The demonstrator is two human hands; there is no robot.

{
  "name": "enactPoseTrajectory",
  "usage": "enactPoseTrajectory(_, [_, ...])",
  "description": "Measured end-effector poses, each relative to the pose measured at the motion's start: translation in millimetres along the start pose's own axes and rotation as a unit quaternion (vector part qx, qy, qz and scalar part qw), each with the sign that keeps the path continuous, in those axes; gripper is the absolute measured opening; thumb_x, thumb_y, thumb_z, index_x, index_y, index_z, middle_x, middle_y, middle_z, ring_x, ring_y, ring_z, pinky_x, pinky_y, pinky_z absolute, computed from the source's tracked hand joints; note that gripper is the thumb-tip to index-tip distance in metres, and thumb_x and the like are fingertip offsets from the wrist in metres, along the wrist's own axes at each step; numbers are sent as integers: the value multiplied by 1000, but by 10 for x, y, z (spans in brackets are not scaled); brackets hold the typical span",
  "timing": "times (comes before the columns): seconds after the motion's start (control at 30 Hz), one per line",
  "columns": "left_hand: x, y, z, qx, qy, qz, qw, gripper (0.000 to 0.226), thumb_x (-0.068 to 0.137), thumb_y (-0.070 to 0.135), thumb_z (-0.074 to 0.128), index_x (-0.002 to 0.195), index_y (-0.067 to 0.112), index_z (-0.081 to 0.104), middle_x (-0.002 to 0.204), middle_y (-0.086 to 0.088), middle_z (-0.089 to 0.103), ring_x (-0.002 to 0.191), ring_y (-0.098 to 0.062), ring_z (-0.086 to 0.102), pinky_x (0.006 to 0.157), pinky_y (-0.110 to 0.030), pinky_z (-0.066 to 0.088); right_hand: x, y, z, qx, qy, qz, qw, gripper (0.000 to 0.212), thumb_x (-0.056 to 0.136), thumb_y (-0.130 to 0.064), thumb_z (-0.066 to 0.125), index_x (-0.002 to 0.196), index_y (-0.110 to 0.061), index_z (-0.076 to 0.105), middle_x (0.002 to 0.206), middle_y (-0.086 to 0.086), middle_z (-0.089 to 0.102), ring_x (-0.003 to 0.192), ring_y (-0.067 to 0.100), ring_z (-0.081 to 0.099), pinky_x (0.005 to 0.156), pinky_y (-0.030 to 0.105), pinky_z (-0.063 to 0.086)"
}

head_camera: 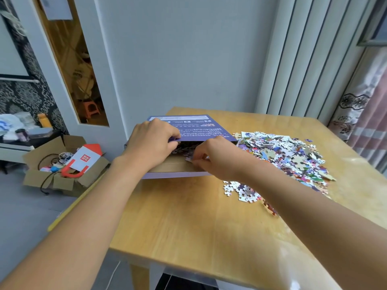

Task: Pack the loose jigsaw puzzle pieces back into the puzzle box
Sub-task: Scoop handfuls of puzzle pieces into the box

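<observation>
Purple box [188, 130] flap pinched by left hand [149, 143]; puzzle pieces [189, 158] in right hand [215, 158] fingertips.

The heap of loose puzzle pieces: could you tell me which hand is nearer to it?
Right. The right hand is just beside the heap, at the box opening; the left hand grips the lid farther away.

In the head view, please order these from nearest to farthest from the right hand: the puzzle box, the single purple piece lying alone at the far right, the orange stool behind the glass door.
Measured from the right hand:
1. Puzzle box: directly at the hand, whose fingers reach into its opening.
2. Lone purple piece: on the table, to the right beyond the pile.
3. Orange stool: far left, behind the glass door.
</observation>
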State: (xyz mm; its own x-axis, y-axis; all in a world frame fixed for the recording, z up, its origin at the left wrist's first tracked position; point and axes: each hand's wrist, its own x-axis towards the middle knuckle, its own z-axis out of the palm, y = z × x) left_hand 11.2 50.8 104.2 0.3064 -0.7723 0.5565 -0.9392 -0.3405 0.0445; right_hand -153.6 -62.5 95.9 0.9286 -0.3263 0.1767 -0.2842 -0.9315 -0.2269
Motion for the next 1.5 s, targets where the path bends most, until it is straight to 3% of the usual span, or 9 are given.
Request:
enactPoseTrajectory(0.13, [-37, 14, 19, -2, -16, -6, 1000, 19, 85, 28, 66, 101, 33, 75, 102, 8, 73, 99, -25, 62, 75, -33, 44, -29, 4, 11, 12, -78, 14, 997, 28, 102, -26, 45, 120, -17, 64, 107, 5, 67, 94, 26, 58, 84, 41, 49])
enactPoseTrajectory(0.37, [-199, 7, 124, 5, -60, -46, 997, 18, 75, 18, 65, 89, 29, 68, 92, 8, 66, 91, -26, 59, 68, -30, 33, -329, 62, -94, 86, 57, 2, 995, 34, 90, -2, 50, 106, -17, 76, 95, 0, 75, 86, 20, 68, 81, 29, 54])
enactPoseTrajectory(0.57, [-372, 72, 258, 37, -136, -63, 988, 26, 74, 7, 63, 86, 26, 51, 93, 4, 56, 87, -26, 54, 66, -33, 31, -784, 589, -170, 60, 46, 81, 994, 14, 83, -19, 74, 97, -23, 76, 81, -10, 69, 72, 15, 67, 67, 29, 52])
enactPoseTrajectory(0.73, [-272, 322, 195, 17, -173, -28, 984, 38, 75, 27, 73, 107, 29, 54, 111, 5, 55, 108, -23, 53, 79, -37, 43, -1179, 963, -234, 15, -92, 179, 979, 50, 64, -48, 89, 108, -35, 67, 96, -17, 62, 79, 7, 63, 74, 32, 54])
enactPoseTrajectory(0.83, [-263, 867, 227, -204, -120, 27, 971, 37, 73, 41, 78, 104, 33, 60, 108, 12, 58, 105, -15, 54, 87, -37, 47, -1261, 1016, -148, 24, -119, 179, 976, 38, 70, -32, 89, 102, -30, 68, 90, -15, 67, 72, 5, 62, 68, 28, 52])
enactPoseTrajectory(0.97, [-329, 1329, 520, -67, -129, 104, 984, 63, 75, 54, 74, 129, 33, 52, 136, 9, 47, 125, -19, 41, 101, -39, 36, -1260, 1114, -38, 63, -30, 167, 983, 15, 79, -15, 82, 85, -23, 72, 69, -11, 67, 54, -1, 59, 58, 23, 50])
enactPoseTrajectory(1.2, [-386, 1079, 689, -93, -27, 8, 995, 54, 73, 11, 62, 124, 26, 58, 131, 4, 50, 118, -26, 47, 94, -43, 42, -878, 1044, -75, 9, 169, 130, 977, 23, 89, -14, 67, 112, -17, 72, 110, -2, 73, 93, 14, 65, 80, 27, 49])
enactPoseTrajectory(1.33, [-380, 835, 634, -148, -5, -57, 987, 46, 74, 12, 68, 117, 25, 59, 119, 5, 55, 112, -23, 52, 87, -41, 48, -325, 781, -18, 9, 37, 75, 996, 46, 91, -11, 58, 136, -19, 59, 139, 0, 61, 128, 22, 54, 105, 35, 44])
enactPoseTrajectory(1.5, [-398, 529, 656, -132, -16, -50, 990, 40, 75, 5, 65, 109, 25, 63, 115, 8, 58, 107, -23, 52, 82, -37, 47, 221, 857, 245, 33, -48, 92, 994, 59, 93, -11, 53, 150, -18, 40, 152, 6, 46, 136, 27, 44, 103, 33, 38])
